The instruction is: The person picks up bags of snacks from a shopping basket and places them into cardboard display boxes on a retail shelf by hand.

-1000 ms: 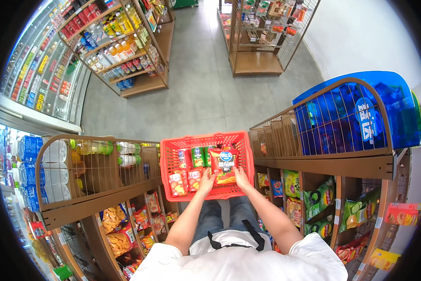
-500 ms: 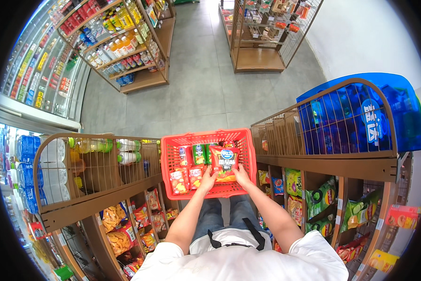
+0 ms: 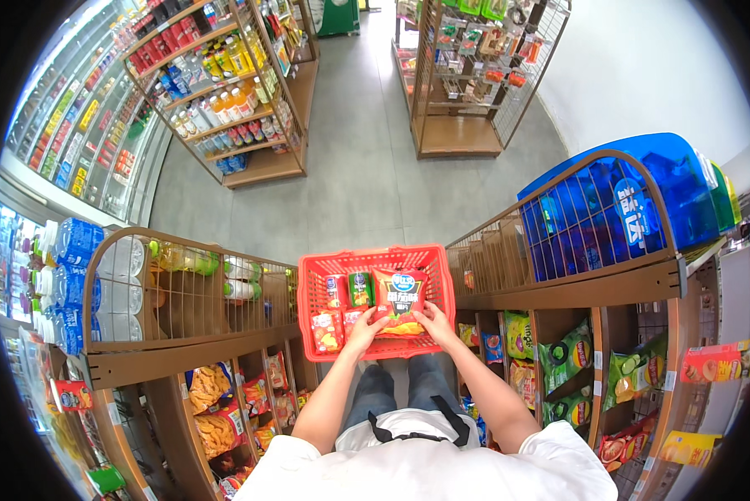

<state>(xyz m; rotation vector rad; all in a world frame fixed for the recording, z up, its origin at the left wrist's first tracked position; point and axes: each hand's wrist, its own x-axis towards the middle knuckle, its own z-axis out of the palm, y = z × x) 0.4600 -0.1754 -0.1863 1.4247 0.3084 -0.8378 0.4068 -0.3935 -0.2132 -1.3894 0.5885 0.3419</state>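
Both my hands hold a red snack bag (image 3: pixel 398 294) over the right half of a red plastic shopping basket (image 3: pixel 375 253). My left hand (image 3: pixel 364 331) grips the bag's lower left corner, fingers closed around it. At the lower right corner, my right hand (image 3: pixel 437 324) grips it too, thumb on the front. In the basket's left half are a green pack (image 3: pixel 359 288), a red-and-white pack (image 3: pixel 333 290) and a red packet (image 3: pixel 326 331) nearest me. The bag covers part of the contents behind it. What supports the basket I cannot tell.
Shelf units flank me: a wire-railed left rack (image 3: pixel 199 288) with bottles and snack bags, and a right rack (image 3: pixel 575 275) topped by a blue bin (image 3: pixel 633 196). Ahead, a drinks shelf (image 3: pixel 224 92) and a brown rack (image 3: pixel 467 125) stand on the grey floor (image 3: pixel 350 167).
The view has tilted slightly, showing more of the far aisle. Bag and hands sit a little lower in the picture; the bag covers more of the packs behind it. My grip stays.
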